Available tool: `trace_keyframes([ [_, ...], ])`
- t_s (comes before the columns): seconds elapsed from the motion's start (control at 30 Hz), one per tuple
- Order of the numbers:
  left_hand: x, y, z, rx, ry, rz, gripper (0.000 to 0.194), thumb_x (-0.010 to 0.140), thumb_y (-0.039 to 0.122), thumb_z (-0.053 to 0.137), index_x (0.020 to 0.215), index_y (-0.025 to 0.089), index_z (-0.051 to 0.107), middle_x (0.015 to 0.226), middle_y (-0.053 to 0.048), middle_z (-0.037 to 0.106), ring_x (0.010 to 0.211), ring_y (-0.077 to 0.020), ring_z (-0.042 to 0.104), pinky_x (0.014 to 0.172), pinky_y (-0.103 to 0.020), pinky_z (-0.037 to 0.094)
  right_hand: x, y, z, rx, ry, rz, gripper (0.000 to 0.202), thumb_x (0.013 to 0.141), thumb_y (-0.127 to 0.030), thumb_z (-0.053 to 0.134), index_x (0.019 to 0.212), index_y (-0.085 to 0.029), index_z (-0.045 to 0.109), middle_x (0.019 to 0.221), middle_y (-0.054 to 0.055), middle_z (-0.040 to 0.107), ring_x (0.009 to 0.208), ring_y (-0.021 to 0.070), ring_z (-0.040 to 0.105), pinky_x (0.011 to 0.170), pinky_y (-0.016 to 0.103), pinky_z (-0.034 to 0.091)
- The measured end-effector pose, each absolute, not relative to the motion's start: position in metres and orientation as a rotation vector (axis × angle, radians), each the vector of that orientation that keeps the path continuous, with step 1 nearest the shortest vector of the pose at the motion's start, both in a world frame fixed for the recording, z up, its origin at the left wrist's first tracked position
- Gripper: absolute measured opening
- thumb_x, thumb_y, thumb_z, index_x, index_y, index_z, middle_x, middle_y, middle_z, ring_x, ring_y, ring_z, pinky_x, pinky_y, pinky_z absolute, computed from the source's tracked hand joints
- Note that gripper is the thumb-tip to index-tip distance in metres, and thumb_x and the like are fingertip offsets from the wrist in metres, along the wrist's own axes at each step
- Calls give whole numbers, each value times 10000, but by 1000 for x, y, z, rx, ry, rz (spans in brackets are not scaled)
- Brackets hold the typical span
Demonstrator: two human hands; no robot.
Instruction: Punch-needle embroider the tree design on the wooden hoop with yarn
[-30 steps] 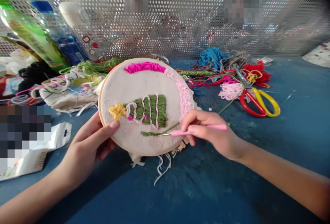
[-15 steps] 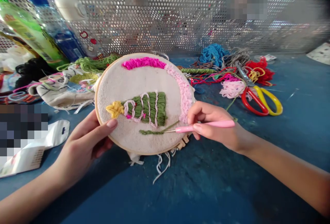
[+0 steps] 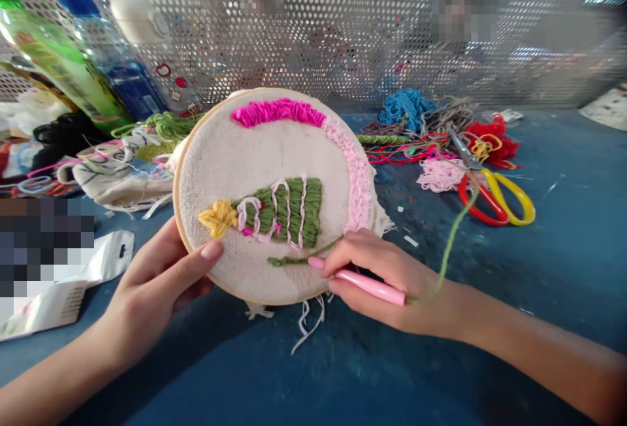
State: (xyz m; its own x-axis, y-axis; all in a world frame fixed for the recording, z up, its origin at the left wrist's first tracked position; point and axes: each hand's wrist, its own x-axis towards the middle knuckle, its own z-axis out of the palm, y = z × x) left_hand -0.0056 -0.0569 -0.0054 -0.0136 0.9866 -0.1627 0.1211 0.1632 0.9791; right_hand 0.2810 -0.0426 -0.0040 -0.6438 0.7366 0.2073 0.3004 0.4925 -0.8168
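My left hand grips the left rim of a round embroidery hoop, its thumb on the front and the fingers behind. On the stretched cream fabric is a stitched green tree lying sideways, with a yellow star at its tip. A pink and magenta border curves along the edge. My right hand is closed round a pink punch needle, whose front end rests at the fabric by a short green line of stitches. Its metal shaft is out of sight. Green yarn trails from the handle's rear.
Red-and-yellow-handled scissors lie to the right, near pink yarn, blue yarn and red yarn. Bottles stand at the back left before a perforated metal screen. A white packet lies at the left.
My right hand has shifted left and slightly down with the punch needle. Its metal shaft, visible before, no longer shows. The handle now slants down to the right, and the green yarn arcs higher.
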Motion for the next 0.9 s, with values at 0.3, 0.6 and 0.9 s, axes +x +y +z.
trace_keyframes([
  [0.3, -7, -48, -9, 1267, 1351, 983, 252, 750, 461, 714, 833, 259, 588, 510, 74, 494, 397, -57, 408, 303, -77, 302, 307, -21, -3, -904, -1583, 1633, 281, 934, -314, 431, 888, -166, 666, 513, -10, 577, 415, 99, 487, 388, 193, 383],
  [0.6, -9, -44, -7, 1374, 1328, 950, 215, 768, 435, 694, 853, 255, 613, 528, 66, 508, 400, -58, 415, 296, -83, 309, 313, -12, -4, -980, -1372, 1710, 65, 776, -236, 573, 740, -187, 549, 453, -40, 534, 325, 54, 367, 298, 138, 262],
  [0.9, -12, -46, -10, 1387, 1268, 950, 201, 815, 437, 664, 867, 261, 582, 557, 68, 528, 413, -52, 425, 314, -74, 322, 320, -14, -7, -925, -1516, 1597, 52, 832, -215, 572, 797, -177, 567, 506, -38, 554, 365, 42, 384, 321, 133, 252],
])
